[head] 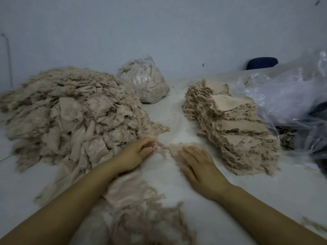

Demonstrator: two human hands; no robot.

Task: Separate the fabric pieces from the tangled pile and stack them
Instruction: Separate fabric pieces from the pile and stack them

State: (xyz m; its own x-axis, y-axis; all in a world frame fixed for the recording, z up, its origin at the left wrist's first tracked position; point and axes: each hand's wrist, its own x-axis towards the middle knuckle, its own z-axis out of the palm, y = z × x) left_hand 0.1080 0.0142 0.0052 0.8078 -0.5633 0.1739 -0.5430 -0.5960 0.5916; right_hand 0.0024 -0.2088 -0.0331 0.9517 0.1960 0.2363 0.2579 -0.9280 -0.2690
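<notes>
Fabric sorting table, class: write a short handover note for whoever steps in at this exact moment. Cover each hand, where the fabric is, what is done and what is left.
Left hand: fingers curled, pinching the frayed threads at the edge of the tangled pile.
Right hand: flat, fingers straight, pressing on a single fabric piece on the table, beside the stack.
Stack: tall, on the right, many pieces already laid.
More loose fabric lies near the front edge between the forearms.
Done: a large share is stacked.
Left: free the held piece, add it to the stack, then work through the big pile, which is far from finished.
</notes>
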